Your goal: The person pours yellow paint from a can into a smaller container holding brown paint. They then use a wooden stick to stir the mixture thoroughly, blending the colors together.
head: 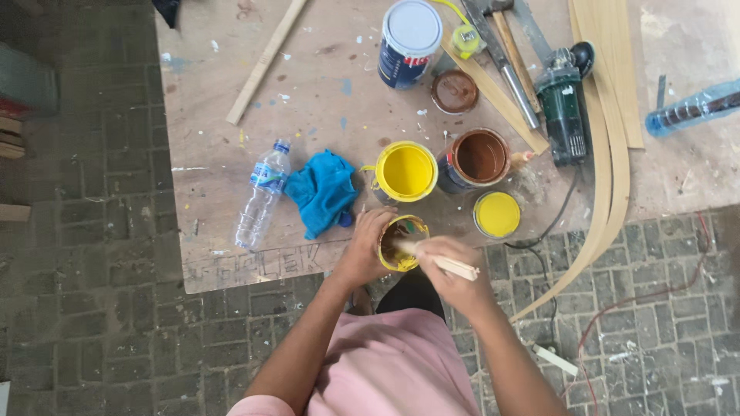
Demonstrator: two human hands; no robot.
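The left hand (361, 250) has its fingers wrapped around a small yellow can (401, 243) at the near edge of the counter (216, 77). The right hand (455, 270) has its fingers closed on a pale wooden stick (443, 262) whose tip dips into the can's brown contents. At 12 o'clock from the can stands an open yellow paint tin (405, 171), at 1 o'clock a brown paint tin (479, 158), at 3 o'clock a yellow lid (497, 214). At 10 o'clock lie a blue cloth (324, 191) and a clear plastic bottle (264, 194). Farther off, an angle grinder (563, 100) rests beside curved wood strips (609, 115).
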